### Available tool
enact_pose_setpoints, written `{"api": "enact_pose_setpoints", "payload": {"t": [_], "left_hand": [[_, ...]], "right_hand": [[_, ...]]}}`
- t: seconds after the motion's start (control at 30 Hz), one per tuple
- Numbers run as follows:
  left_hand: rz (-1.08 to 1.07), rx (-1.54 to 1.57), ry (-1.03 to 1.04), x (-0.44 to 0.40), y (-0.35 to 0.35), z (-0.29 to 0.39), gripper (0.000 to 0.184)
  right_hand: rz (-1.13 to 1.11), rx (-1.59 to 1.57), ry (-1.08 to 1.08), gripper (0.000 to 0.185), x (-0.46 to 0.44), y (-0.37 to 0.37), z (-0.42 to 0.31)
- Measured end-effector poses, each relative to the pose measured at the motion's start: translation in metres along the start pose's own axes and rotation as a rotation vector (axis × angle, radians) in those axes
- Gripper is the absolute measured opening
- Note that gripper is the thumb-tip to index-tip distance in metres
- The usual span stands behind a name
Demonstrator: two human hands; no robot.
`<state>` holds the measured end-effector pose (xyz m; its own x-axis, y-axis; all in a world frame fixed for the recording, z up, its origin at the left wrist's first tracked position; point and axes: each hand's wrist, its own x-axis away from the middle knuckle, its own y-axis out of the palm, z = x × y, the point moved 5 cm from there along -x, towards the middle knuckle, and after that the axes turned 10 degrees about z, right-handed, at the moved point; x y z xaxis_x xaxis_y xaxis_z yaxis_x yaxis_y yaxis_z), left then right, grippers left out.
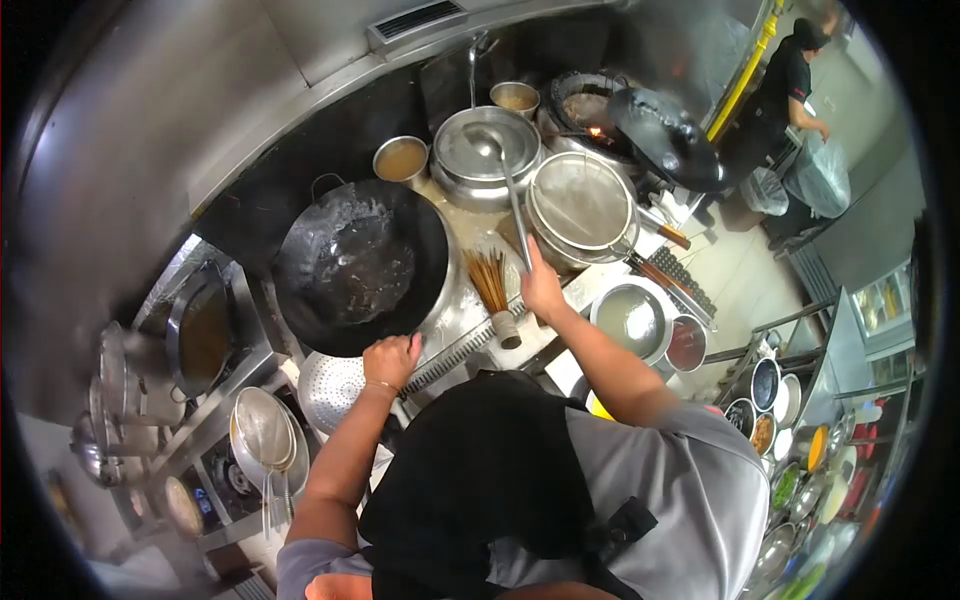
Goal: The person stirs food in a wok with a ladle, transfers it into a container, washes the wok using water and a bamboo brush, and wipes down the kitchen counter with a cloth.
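My right hand [543,284] is wrapped around the long handle of a ladle [512,195]. The ladle's bowl lies over a wide metal pot [462,150] at the back of the range. At the near rim of a large black wok [360,265], my left hand [391,361] is closed on the wok's edge, where the grip itself is hidden under the fingers. Inside, the wok looks dark and wet, with no food to make out. Between my hands lies a bamboo wok brush [490,285], its bristles pointing away from me.
A mesh strainer [582,200] rests on a pot to the right. Behind it, a second wok [668,140] leans beside a lit burner [596,130]. A perforated skimmer [332,390] lies near my left forearm. A co-worker [785,90] stands at the far right by bins.
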<state>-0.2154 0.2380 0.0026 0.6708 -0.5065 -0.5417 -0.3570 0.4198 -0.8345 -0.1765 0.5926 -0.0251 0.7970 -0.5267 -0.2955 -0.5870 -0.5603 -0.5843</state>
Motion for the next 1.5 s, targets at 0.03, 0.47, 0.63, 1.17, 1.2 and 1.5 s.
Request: {"api": "enact_pose_setpoints", "payload": {"t": [0.03,0.47,0.63,1.17,1.2,1.5], "left_hand": [[0.013,0.01,-0.006,-0.004,0.004,-0.006,0.044],[-0.229,0.336,-0.154,-0.037,0.054,0.084,0.045],[-0.863,0.356,-0.488,-0.049,0.149,0.135,0.093],[-0.006,0.784,-0.09,-0.082,-0.02,0.107,0.028],[0.171,0.785,-0.055,-0.095,-0.069,0.093,0.02],[0.627,1.055,0.503,-0.036,-0.418,0.051,0.031]], "right_hand": [[-0.005,0.083,0.027,0.077,-0.03,0.018,0.002],[-0.452,-1.469,1.135,0.01,-0.129,0.06,-0.062],[-0.284,-0.434,0.466,0.064,-0.11,-0.003,-0.078],[-0.403,-1.304,1.024,0.02,-0.174,0.064,-0.08],[-0.433,-1.321,0.947,0.02,-0.187,0.076,-0.095],[-0.244,0.038,0.101,0.073,-0.186,0.055,-0.153]]}}
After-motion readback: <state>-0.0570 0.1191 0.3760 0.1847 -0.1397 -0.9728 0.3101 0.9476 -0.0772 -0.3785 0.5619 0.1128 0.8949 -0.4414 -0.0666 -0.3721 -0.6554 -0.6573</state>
